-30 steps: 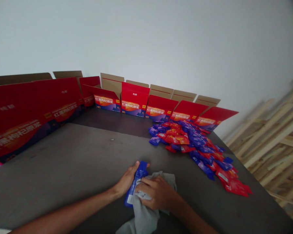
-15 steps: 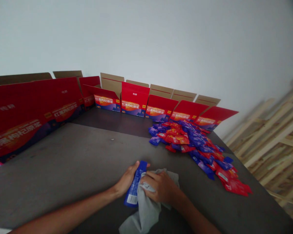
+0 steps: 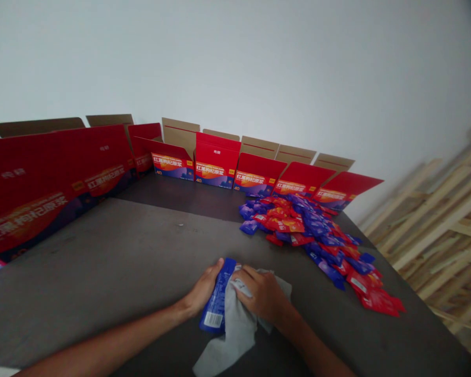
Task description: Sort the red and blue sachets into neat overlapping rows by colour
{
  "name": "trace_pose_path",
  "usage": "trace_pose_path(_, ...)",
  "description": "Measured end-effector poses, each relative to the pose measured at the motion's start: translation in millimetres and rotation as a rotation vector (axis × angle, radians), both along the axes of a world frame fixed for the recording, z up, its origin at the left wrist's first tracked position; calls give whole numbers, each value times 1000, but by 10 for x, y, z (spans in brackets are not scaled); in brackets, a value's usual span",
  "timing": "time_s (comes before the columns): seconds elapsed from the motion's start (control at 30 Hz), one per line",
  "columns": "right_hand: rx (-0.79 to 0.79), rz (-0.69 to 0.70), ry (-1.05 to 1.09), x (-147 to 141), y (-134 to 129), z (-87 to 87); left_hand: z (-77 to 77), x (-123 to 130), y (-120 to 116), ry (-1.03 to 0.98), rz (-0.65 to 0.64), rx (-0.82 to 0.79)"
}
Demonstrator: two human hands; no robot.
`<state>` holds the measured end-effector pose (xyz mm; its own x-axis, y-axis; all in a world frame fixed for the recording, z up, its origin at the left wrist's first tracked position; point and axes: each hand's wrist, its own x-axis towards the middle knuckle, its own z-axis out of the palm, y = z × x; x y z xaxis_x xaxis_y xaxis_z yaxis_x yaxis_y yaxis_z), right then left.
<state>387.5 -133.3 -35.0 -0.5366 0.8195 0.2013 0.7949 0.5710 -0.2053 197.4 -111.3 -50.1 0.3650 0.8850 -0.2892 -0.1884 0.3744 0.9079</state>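
A blue sachet [image 3: 215, 303] with small print and a white barcode is held at a tilt above the dark table, near its front. My left hand [image 3: 204, 287] grips it by its left edge, thumb near the top. Bunched in my right hand [image 3: 261, 293] is a grey cloth [image 3: 235, 335], pressed against the sachet's right side. The cloth hangs down below that hand and covers part of the sachet. The fingertips of my left hand are hidden behind the sachet.
To the right lies a heap of red and blue sachets [image 3: 310, 225]. Open red cartons [image 3: 215, 167] stand in a row along the back, and larger-looking red cartons [image 3: 55, 183] line the left. Wooden slats [image 3: 435, 235] are beyond the right edge of the table [image 3: 141, 246].
My right hand and the cloth have shifted slightly right and up along the sachet, showing a little more of its lower part. My left hand holds nearly the same place.
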Motion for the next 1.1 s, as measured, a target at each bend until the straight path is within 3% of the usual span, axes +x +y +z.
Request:
trace_pose_path(0.17, -116, 245, -57, -18, -107, 2, -31, -23, 31, 43, 0, 26)
trace_pose_path(0.23, -122, 283, -69, -40, -132, -24, -38, -25, 40, 61, 8, 37)
trace_pose_path(0.37, -43, 155, -44, -55, -89, -71, -35, -11, 32, -3, -9, 3)
trace_pose_path(0.53, 56, -55, 57, -18, 12, -80, -16, 13, 7, 16, 80, 0)
trace_pose_path(0.63, 34, 3, 39, -34, -11, -95, 16, 6, 15, -11, 50, 30)
trace_pose_path(0.87, -23, 322, -86, -120, -150, -197, 10, -20, 65, 31, 88, 90)
trace_pose_path(1.1, -49, 183, 36, -95, -47, -161, 77, -66, 130, -62, 168, 56)
